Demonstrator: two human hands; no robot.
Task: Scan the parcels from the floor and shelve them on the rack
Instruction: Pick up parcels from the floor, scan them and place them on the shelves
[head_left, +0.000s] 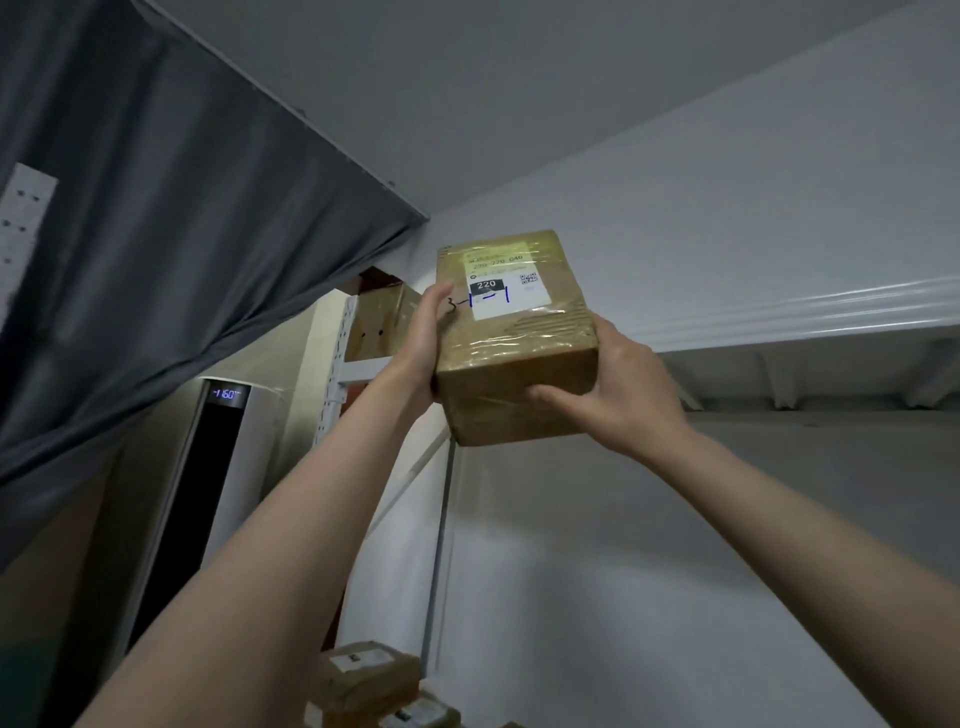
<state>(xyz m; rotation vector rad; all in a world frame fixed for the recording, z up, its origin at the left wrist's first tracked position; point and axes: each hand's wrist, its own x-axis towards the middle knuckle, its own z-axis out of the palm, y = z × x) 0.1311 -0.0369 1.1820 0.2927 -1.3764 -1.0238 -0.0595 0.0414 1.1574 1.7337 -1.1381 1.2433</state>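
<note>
Both arms reach up and forward, and the two hands carry one parcel (514, 358) between them. The left hand (423, 332) clamps the parcel's left side, thumb lying along the top edge beside the label (506, 283). The right hand (623, 384) cups the lower right corner, thumb across the near face and fingers wrapped behind. Both hands are closed on the box, which hangs in the air and touches nothing else.

Just beyond the right hand and slightly above it runs the white lip of the shelf (779, 314) on the rack (335, 374). The parcel's base looks to sit about level with or just under that lip, so the step in hand is likely the placement. To do it well, lift until the base clears the lip, slide the parcel in flat, and keep the label with its handwritten mark facing outward so it reads from below. The glossy tape could slip, so loosen the grip only once the shelf bears the weight.

Behind the left hand another box (382, 322) sits on a shelf level; leave it room. Past the left hand, a grey curtain (182, 208) hangs.
</note>
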